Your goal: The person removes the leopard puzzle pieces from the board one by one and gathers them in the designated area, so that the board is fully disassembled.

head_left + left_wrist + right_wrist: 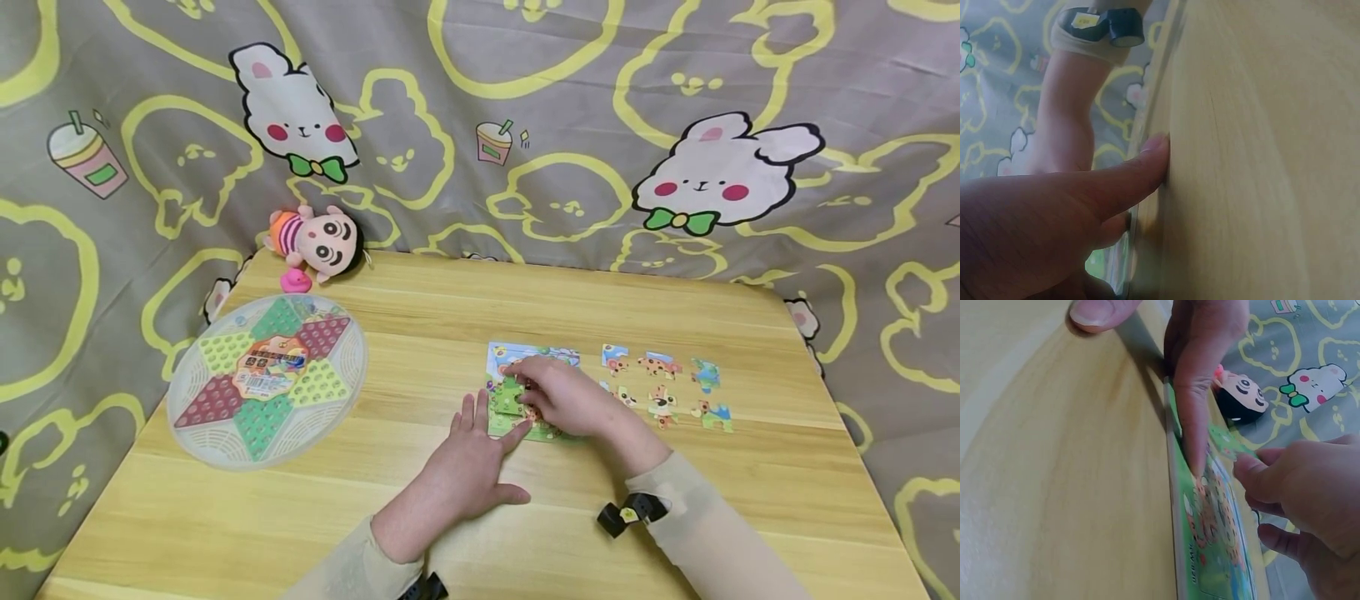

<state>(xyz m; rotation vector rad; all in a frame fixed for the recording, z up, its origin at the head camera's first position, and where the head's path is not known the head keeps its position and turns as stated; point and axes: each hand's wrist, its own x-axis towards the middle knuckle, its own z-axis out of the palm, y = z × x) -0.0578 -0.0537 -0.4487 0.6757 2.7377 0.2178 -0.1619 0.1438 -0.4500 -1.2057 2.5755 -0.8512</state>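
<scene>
A jigsaw puzzle board point(498, 353) with a colourful cartoon picture lies on the table between my hands. My right hand point(567, 396) pinches a green puzzle piece point(508, 398) over the board's left part. In the right wrist view, thumb and fingertips hold that piece point(1227, 442) by its edge, tilted above the board. My left hand point(474, 468) lies with fingers spread at the board's lower left corner. Its index finger point(1194, 419) presses on the board, while the thumb point(1147, 164) rests out on the tabletop. The right hand covers the board's middle.
Several loose puzzle pieces point(663, 406) lie in two rows right of the board. A round Chinese checkers board point(352, 354) is at the left, with a plush doll point(330, 243) and a small pink toy point(296, 280) behind it. A patterned curtain point(562, 200) hangs behind the table.
</scene>
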